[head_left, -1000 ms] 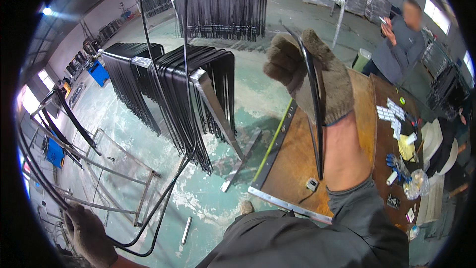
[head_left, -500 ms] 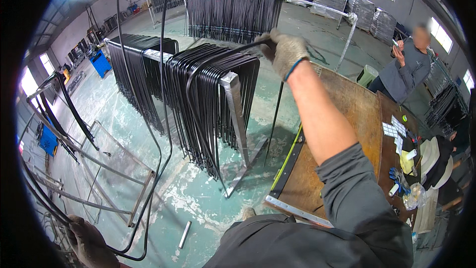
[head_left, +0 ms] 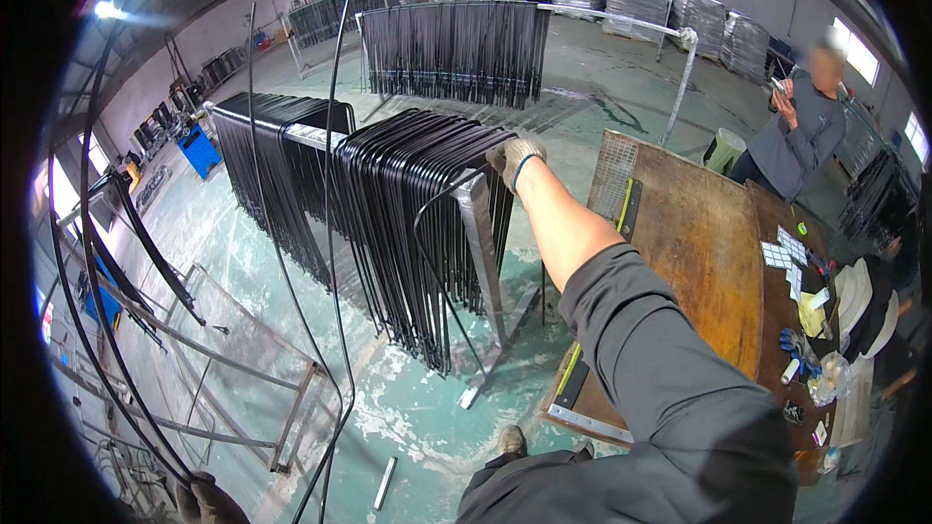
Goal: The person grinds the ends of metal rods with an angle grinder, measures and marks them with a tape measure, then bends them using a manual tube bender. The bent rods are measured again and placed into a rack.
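My right hand (head_left: 517, 157), in a pale work glove, is closed round a bent black rod (head_left: 419, 223) at the near end of a metal rack (head_left: 474, 209). One leg of that rod slopes down past the rack's post. Many similar U-shaped black rods (head_left: 408, 141) hang side by side over the rack's bar, just left of this hand. Low at the left edge my gloved left hand (head_left: 206, 500) is closed on long bent black rods (head_left: 121, 383), which rise high beside me. Its fingers are partly cut off by the frame.
A wooden table (head_left: 694, 262) with a metal edge stands to my right, with gloves (head_left: 796, 344) and tools on it. Behind it a person (head_left: 801, 126) stands. Another rack of rods (head_left: 451, 53) is farther back. A tubular frame (head_left: 291, 417) lies left; a short metal bar (head_left: 385, 483) is on the floor.
My right hand has come down and left with its rod, onto the end of the rack. My left hand sits lower in view, and its long rods have shifted.
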The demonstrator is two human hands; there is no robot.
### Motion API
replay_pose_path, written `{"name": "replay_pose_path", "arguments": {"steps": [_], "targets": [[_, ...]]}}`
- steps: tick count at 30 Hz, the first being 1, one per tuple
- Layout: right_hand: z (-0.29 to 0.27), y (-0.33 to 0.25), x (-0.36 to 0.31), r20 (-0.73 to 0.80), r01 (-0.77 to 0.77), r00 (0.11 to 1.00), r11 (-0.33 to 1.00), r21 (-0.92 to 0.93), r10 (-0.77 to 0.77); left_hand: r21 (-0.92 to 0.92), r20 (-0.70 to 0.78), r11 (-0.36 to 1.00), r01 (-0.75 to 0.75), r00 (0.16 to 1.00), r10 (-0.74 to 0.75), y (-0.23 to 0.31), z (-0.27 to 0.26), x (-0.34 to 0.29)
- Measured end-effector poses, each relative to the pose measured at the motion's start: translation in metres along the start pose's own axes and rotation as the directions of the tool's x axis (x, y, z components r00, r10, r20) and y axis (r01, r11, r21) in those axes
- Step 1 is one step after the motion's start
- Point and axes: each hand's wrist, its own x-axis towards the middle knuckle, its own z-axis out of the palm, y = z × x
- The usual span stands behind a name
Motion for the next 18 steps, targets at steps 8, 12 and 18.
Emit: {"name": "replay_pose_path", "arguments": {"steps": [8,12,18], "targets": [[-0.008,0.003,-0.004,0.203,0.315,0.948,0.805,-0.502,-0.245,0.234,-0.253,0.965,0.118,0.966,-0.057,0.045,0.038,-0.03],[-0.02,0.008,-0.044,0.32,0.404,0.907,0.778,-0.481,-0.274,0.21,-0.155,0.978,0.002,0.987,0.031,0.05,0.018,-0.036],[-0.082,0.043,-0.142,0.43,0.753,0.631,0.378,-0.538,-0.646,0.564,0.102,0.661,-0.494,0.836,0.539,0.033,-0.03,-0.004]]}}
